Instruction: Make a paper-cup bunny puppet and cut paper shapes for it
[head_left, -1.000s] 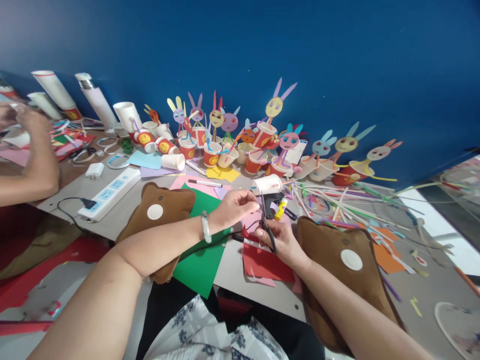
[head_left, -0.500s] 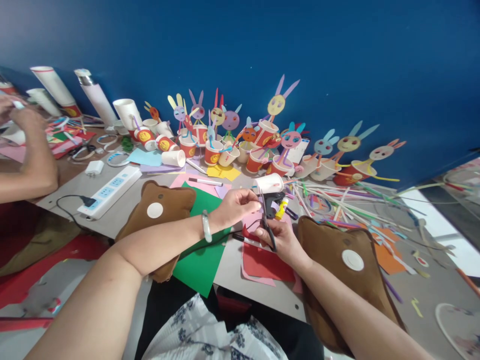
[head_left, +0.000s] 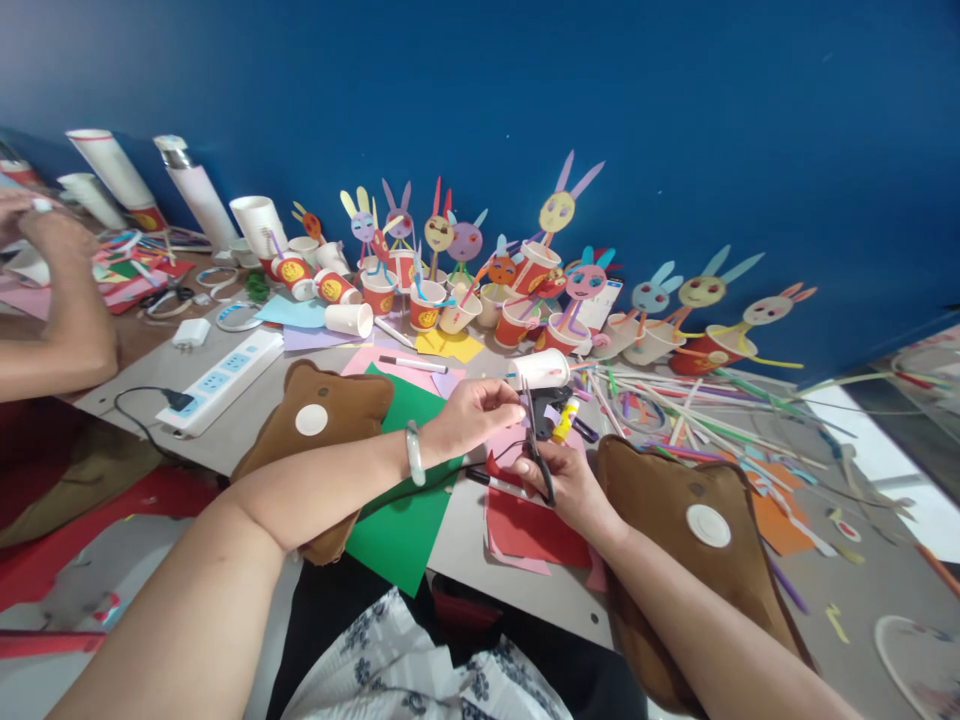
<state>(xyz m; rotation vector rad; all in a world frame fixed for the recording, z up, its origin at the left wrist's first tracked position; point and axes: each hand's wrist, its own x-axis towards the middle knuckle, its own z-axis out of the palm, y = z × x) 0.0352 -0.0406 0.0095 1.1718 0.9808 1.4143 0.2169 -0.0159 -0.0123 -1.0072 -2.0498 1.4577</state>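
Black-handled scissors (head_left: 538, 462) are gripped in my right hand (head_left: 574, 482), blades pointing up and away from me. Close to the blades, my left hand (head_left: 480, 415) is closed in a pinch; whatever its fingertips hold is too small to make out. Under my hands lie red paper (head_left: 536, 530) and pink paper (head_left: 517, 560), with a black-and-white marker (head_left: 499, 484) across them. A yellow glue stick (head_left: 565, 420) lies just beyond my right hand. Green paper (head_left: 397, 530) spreads beneath my left forearm. A white paper cup (head_left: 541, 368) lies on its side past the scissors.
Brown cushions lie left (head_left: 337, 400) and right (head_left: 660, 550). Along the blue wall stand paper cups with rabbit figures (head_left: 557, 213). Pipe cleaners (head_left: 697, 410) are heaped at right. At left are a power strip (head_left: 221, 385) and another person's arm (head_left: 64, 300).
Both hands and the scissors keep nearly the same pose. The whole view has shifted very slightly, with the things on the table appearing a little further right.
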